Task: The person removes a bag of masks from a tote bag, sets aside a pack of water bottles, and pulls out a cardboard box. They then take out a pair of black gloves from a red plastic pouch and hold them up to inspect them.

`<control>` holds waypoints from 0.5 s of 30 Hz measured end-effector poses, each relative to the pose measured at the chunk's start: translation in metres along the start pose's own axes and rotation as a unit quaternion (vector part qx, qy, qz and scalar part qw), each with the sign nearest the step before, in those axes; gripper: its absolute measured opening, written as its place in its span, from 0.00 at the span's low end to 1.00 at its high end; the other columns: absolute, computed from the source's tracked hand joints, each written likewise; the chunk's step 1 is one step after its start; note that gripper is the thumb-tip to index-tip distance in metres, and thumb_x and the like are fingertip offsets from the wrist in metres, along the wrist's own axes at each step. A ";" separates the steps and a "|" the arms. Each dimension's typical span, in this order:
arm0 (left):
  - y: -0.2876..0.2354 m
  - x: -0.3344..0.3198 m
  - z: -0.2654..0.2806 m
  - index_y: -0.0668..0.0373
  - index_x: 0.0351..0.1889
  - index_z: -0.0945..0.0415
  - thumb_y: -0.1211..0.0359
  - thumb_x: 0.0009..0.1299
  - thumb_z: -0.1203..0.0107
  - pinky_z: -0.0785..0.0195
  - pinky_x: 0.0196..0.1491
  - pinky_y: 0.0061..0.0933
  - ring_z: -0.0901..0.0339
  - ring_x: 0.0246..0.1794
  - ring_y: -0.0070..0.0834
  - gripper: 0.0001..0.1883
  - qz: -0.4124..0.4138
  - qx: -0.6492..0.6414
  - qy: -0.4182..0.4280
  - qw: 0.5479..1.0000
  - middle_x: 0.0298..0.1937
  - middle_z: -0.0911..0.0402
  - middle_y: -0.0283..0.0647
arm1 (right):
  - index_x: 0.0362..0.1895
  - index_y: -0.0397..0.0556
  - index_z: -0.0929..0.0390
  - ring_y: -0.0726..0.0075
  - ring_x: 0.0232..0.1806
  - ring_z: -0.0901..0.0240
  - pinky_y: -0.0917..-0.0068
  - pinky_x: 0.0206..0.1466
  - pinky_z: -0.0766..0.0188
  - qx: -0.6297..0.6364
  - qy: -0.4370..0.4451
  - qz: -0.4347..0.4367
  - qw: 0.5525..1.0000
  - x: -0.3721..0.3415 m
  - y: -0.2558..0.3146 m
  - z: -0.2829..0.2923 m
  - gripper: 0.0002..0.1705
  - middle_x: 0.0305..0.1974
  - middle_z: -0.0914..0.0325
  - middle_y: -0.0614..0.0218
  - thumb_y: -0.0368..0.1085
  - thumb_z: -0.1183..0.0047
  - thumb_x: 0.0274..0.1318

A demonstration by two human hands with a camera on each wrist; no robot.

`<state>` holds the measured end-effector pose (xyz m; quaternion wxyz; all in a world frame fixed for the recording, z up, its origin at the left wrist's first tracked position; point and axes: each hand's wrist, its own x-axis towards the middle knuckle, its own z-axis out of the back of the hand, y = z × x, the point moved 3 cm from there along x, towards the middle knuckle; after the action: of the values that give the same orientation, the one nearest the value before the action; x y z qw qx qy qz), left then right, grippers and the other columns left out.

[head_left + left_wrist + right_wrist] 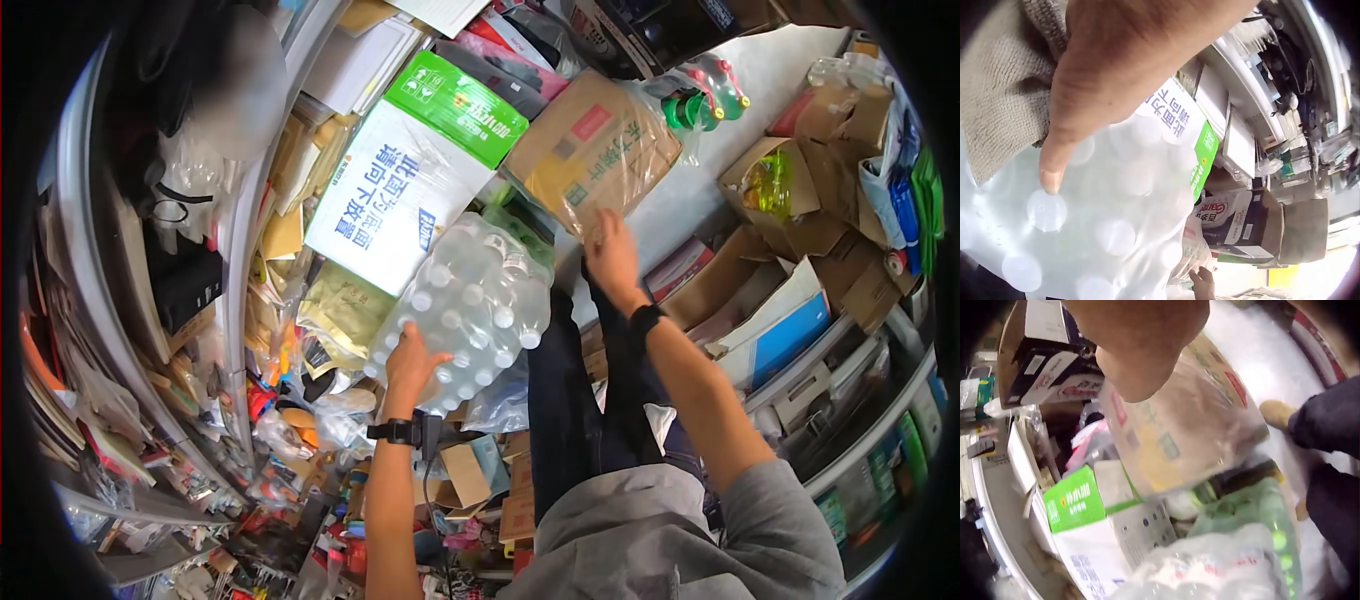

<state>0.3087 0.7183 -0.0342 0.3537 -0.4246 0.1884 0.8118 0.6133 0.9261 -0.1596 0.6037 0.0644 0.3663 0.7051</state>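
A wrapped pack of clear bottles point(485, 290) sits in the middle of the head view, its white caps point(452, 319) facing up. The person's left grip point(407, 370) lies on its lower left part, thumb and finger spread wide. My guess is that the wrap is slippery and needs a steady push. The right grip point(613, 258) is at the bottom corner of a brown box point(590, 150) in clear plastic, up and right of the bottles. I can't tell if it pinches the plastic or only touches it. Maybe it's there because a corner is easy to catch.

Just beside the bottles, up and left, is a white and green carton point(420, 165). Its blue words point(365, 205) say this side goes down, yet that side shows, so maybe it doesn't matter how it lies.

The left wrist view shows the thumb point(1052, 175) close up, right by one white cap. The right wrist view shows green caps point(1280, 540) on a green bottle pack point(1238, 509) next to the clear one. It also shows a foot point(1277, 414) at the right, which I can't spot in the head view.
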 end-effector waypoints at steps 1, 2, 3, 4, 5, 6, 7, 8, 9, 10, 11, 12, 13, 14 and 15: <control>-0.001 -0.001 0.001 0.63 0.48 0.42 0.54 0.49 0.26 0.32 0.42 0.44 0.24 0.43 0.51 0.39 0.007 -0.001 0.005 1.000 0.41 0.24 0.50 | 0.63 0.46 0.37 0.41 0.61 0.38 0.57 0.63 0.37 -0.031 -0.028 0.002 0.999 0.015 -0.018 0.009 0.35 0.62 0.36 0.51 0.33 0.43 0.49; -0.004 0.000 0.004 0.63 0.48 0.42 0.54 0.49 0.26 0.32 0.42 0.44 0.24 0.43 0.51 0.39 0.005 -0.003 0.005 1.000 0.41 0.24 0.50 | 0.64 0.46 0.38 0.42 0.62 0.39 0.57 0.64 0.38 -0.063 -0.057 0.004 0.996 0.033 -0.034 0.017 0.36 0.63 0.37 0.51 0.32 0.43 0.49; -0.007 -0.001 0.006 0.63 0.49 0.42 0.55 0.50 0.27 0.31 0.43 0.45 0.24 0.45 0.52 0.40 0.013 0.001 0.016 1.000 0.44 0.24 0.53 | 0.64 0.45 0.39 0.42 0.63 0.39 0.57 0.65 0.39 -0.074 -0.078 0.005 0.994 0.054 -0.050 0.025 0.36 0.63 0.37 0.51 0.32 0.44 0.49; -0.009 -0.003 0.007 0.64 0.50 0.43 0.56 0.51 0.27 0.30 0.44 0.46 0.25 0.47 0.54 0.40 0.022 0.006 0.027 0.999 0.47 0.24 0.56 | 0.65 0.44 0.39 0.42 0.63 0.40 0.57 0.66 0.40 -0.085 -0.098 0.005 0.992 0.074 -0.062 0.033 0.36 0.63 0.37 0.50 0.32 0.44 0.50; -0.010 -0.003 0.008 0.64 0.50 0.43 0.56 0.51 0.27 0.30 0.44 0.46 0.25 0.47 0.54 0.40 0.021 0.005 0.030 0.999 0.47 0.24 0.56 | 0.65 0.45 0.40 0.42 0.63 0.39 0.57 0.65 0.39 -0.092 -0.112 0.009 0.989 0.094 -0.068 0.044 0.36 0.63 0.37 0.50 0.32 0.44 0.49; -0.011 -0.004 0.008 0.65 0.50 0.42 0.56 0.51 0.27 0.31 0.44 0.46 0.25 0.46 0.53 0.40 0.026 -0.003 0.034 0.999 0.46 0.24 0.55 | 0.65 0.45 0.40 0.42 0.63 0.39 0.57 0.65 0.39 -0.099 -0.126 0.013 0.987 0.113 -0.073 0.053 0.37 0.63 0.36 0.51 0.32 0.43 0.49; -0.011 -0.004 0.008 0.65 0.50 0.42 0.56 0.51 0.27 0.31 0.43 0.45 0.25 0.46 0.53 0.39 0.031 -0.011 0.037 0.999 0.45 0.24 0.54 | 0.66 0.47 0.40 0.44 0.63 0.38 0.57 0.65 0.39 -0.109 -0.125 0.004 0.986 0.130 -0.084 0.053 0.37 0.63 0.37 0.52 0.33 0.44 0.50; -0.010 -0.004 0.008 0.65 0.50 0.42 0.56 0.51 0.27 0.31 0.43 0.45 0.25 0.46 0.53 0.39 0.029 -0.010 0.038 0.999 0.45 0.24 0.54 | 0.66 0.48 0.40 0.46 0.63 0.38 0.57 0.64 0.39 -0.119 -0.125 -0.005 0.985 0.148 -0.099 0.053 0.36 0.64 0.37 0.54 0.34 0.45 0.51; -0.010 -0.004 0.008 0.64 0.50 0.42 0.57 0.51 0.27 0.31 0.43 0.45 0.25 0.45 0.53 0.39 0.028 -0.007 0.036 0.999 0.44 0.25 0.53 | 0.63 0.49 0.35 0.47 0.60 0.35 0.58 0.62 0.36 -0.137 -0.126 -0.037 0.982 0.165 -0.121 0.046 0.31 0.60 0.31 0.54 0.37 0.47 0.53; -0.010 -0.004 0.008 0.64 0.49 0.42 0.57 0.51 0.27 0.31 0.42 0.45 0.25 0.45 0.52 0.38 0.027 -0.005 0.035 0.999 0.43 0.25 0.52 | 0.63 0.49 0.35 0.47 0.60 0.35 0.58 0.62 0.36 -0.137 -0.126 -0.040 0.982 0.175 -0.121 0.050 0.31 0.60 0.31 0.54 0.37 0.47 0.53; -0.011 -0.004 0.008 0.64 0.49 0.42 0.57 0.51 0.27 0.31 0.42 0.45 0.25 0.45 0.52 0.38 0.025 -0.002 0.037 0.999 0.43 0.25 0.52 | 0.60 0.50 0.31 0.47 0.58 0.33 0.58 0.60 0.34 -0.158 -0.095 -0.065 0.981 0.183 -0.123 0.053 0.27 0.57 0.28 0.55 0.38 0.48 0.54; -0.013 -0.005 0.009 0.64 0.48 0.42 0.57 0.51 0.27 0.31 0.42 0.45 0.25 0.44 0.52 0.38 0.020 -0.005 0.031 0.999 0.43 0.25 0.52 | 0.56 0.52 0.26 0.47 0.55 0.31 0.58 0.58 0.33 -0.177 -0.063 -0.091 0.978 0.188 -0.128 0.052 0.23 0.54 0.26 0.56 0.38 0.48 0.55; -0.014 -0.006 0.010 0.64 0.48 0.42 0.57 0.51 0.27 0.32 0.42 0.45 0.25 0.44 0.52 0.37 0.014 -0.008 0.024 1.000 0.42 0.25 0.52 | 0.46 0.53 0.20 0.48 0.51 0.29 0.58 0.55 0.31 -0.125 -0.115 -0.065 0.983 0.188 -0.128 0.052 0.15 0.49 0.22 0.58 0.38 0.47 0.52; -0.014 -0.007 0.009 0.64 0.48 0.42 0.57 0.51 0.27 0.32 0.42 0.45 0.25 0.44 0.52 0.37 0.012 -0.004 0.025 1.000 0.42 0.25 0.52 | 0.43 0.54 0.19 0.48 0.50 0.29 0.58 0.53 0.31 -0.113 -0.137 -0.047 0.983 0.190 -0.127 0.049 0.14 0.47 0.22 0.59 0.38 0.47 0.51; -0.012 -0.006 0.008 0.62 0.45 0.43 0.57 0.51 0.27 0.34 0.39 0.44 0.27 0.40 0.52 0.36 0.011 -0.010 0.017 1.000 0.38 0.27 0.49 | 0.41 0.54 0.18 0.49 0.50 0.29 0.58 0.52 0.31 -0.100 -0.160 -0.027 0.982 0.193 -0.129 0.044 0.13 0.46 0.21 0.61 0.38 0.47 0.50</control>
<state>0.3153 0.7284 -0.0247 0.3369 -0.4402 0.1908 0.8101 0.6894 1.1190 -0.2723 0.6770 0.1058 0.1947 0.7018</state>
